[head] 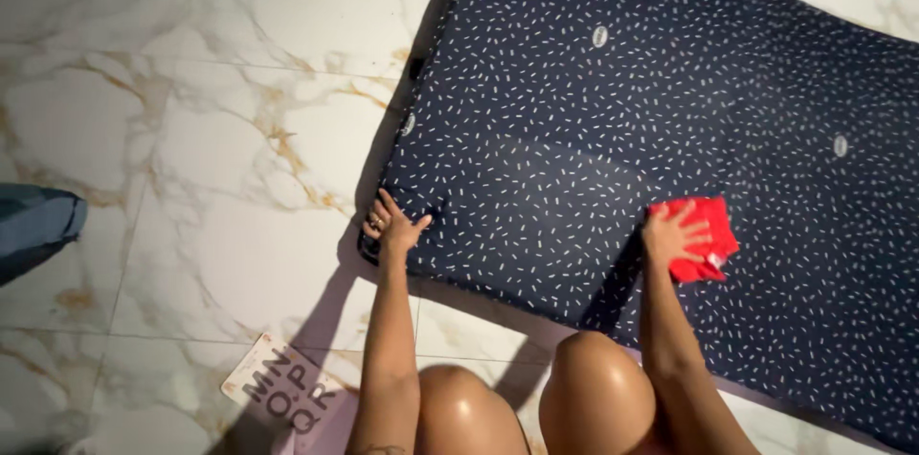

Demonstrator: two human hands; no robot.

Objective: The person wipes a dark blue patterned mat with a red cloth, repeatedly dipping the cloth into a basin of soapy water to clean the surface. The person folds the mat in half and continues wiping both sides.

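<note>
We press our right hand (673, 235) flat on a crumpled red cloth (704, 237) atop the navy speckled mattress (670, 110); our left hand (391, 225) grips its near-left corner.

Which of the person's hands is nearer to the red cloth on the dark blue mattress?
Right. The right hand lies flat on the red cloth, pressing it onto the mattress. The left hand is well apart from the cloth, gripping the mattress's near corner by the marble floor.
</note>
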